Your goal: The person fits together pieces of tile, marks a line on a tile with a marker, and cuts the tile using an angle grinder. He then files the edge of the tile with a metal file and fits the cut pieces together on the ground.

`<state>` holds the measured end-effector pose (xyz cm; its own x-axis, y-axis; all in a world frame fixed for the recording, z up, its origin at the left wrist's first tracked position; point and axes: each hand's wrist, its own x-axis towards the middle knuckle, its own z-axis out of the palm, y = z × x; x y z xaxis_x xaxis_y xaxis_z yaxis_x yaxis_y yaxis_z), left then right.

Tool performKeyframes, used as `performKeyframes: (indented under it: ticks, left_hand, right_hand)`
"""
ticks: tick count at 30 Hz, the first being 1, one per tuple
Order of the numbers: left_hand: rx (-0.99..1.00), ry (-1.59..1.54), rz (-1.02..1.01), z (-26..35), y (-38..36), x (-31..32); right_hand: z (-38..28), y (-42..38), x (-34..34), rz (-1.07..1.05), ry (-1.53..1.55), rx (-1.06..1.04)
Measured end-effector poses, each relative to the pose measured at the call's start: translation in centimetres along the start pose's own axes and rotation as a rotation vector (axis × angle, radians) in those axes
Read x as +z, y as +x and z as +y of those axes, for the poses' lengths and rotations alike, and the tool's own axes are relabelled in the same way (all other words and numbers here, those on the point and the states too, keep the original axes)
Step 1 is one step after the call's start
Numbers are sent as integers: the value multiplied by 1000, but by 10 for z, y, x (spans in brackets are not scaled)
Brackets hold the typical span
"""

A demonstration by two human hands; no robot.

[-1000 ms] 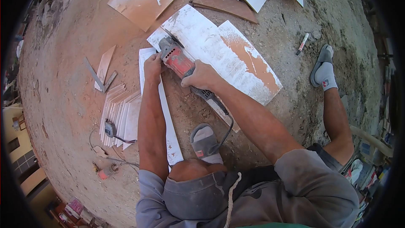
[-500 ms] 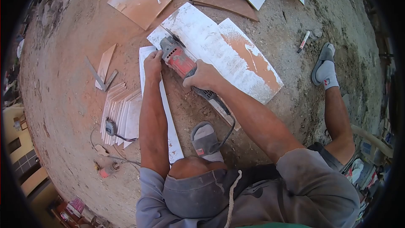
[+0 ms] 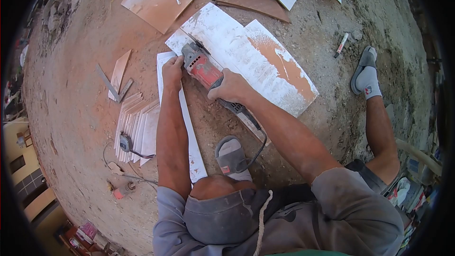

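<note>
A red and grey angle grinder [image 3: 204,68] lies across the near left edge of a white-coated tile [image 3: 227,35], its disc at a thin line in the tile. My right hand [image 3: 230,86] is wrapped round the grinder's rear body. At the grinder's head, my left hand [image 3: 172,72] has its fingers closed on the side handle, which is mostly hidden. Under my left forearm runs a long white strip [image 3: 188,132]. A second white tile with a bare brown patch [image 3: 275,59] adjoins the first on the right.
Stacked tile strips [image 3: 137,125] bear a tape measure [image 3: 125,142] at the left. A metal square [image 3: 108,83] lies above them. More tiles [image 3: 166,0] are at the top. A marker [image 3: 341,45] lies near my right foot. A cord hangs beside my other foot.
The grinder and my right hand have shifted very slightly down and to the right. My left hand keeps its hold.
</note>
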<state>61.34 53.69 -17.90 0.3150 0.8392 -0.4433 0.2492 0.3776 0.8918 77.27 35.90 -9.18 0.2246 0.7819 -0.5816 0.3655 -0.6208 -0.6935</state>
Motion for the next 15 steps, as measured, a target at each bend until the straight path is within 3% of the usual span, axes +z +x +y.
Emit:
performKeyframes:
  ticks: [15]
  left_hand:
    - [8,-76,99,2,-5,10]
  right_hand:
    - [4,-4,0,-11,7,-5]
